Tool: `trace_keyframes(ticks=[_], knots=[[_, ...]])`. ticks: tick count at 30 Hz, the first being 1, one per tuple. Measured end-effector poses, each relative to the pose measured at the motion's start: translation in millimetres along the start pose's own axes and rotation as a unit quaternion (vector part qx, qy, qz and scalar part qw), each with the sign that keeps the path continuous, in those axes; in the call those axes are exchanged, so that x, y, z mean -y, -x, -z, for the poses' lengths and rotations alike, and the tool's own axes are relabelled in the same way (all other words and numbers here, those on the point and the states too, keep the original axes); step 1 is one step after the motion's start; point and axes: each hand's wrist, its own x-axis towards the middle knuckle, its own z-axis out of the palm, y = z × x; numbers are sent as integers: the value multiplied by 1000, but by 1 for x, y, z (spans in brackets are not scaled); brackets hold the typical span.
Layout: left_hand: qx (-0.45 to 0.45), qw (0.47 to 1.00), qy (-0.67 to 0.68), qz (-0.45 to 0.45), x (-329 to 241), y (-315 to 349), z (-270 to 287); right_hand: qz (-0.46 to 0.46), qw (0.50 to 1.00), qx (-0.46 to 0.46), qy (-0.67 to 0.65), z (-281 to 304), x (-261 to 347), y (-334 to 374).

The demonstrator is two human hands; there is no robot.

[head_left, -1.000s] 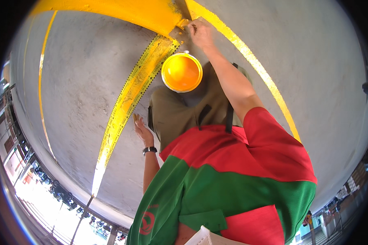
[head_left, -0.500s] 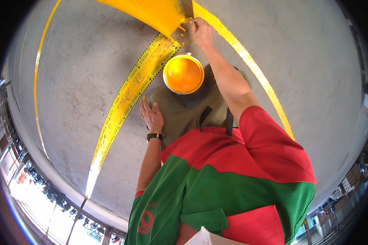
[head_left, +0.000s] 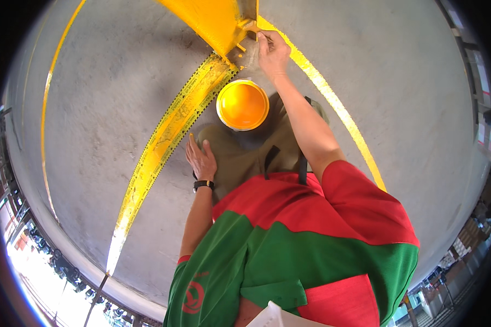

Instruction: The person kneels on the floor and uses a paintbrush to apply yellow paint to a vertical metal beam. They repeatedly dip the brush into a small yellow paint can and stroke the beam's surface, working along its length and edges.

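orange-yellow paint (head_left: 243,105); grey floor (head_left: 103,109); yellow tape (head_left: 208,97) with black dashes; red-and-green shirt (head_left: 322,240); olive trousers (head_left: 234,155).

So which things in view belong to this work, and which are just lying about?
Likely part of it:
Small tan tool, perhaps a brush, in the right hand
Round bucket of yellow paint
Large yellow-painted structure

Likely incidental:
Black-strapped wristwatch, worn
Thin yellow floor line, far left

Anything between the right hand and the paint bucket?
Nothing visible: only paint-spotted grey floor shows between the right hand and the paint bucket. The left hand is off to the left.
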Motion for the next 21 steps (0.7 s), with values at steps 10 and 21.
trace_keyframes(ticks=[10, 21], knots=[[-35, 999, 25, -24, 0, 3, -3, -20, 999, -23, -40, 20, 9, 28], [-62, 998, 6, -33, 5, 0, -3, -80, 994, -19, 66, -25, -28, 18]])
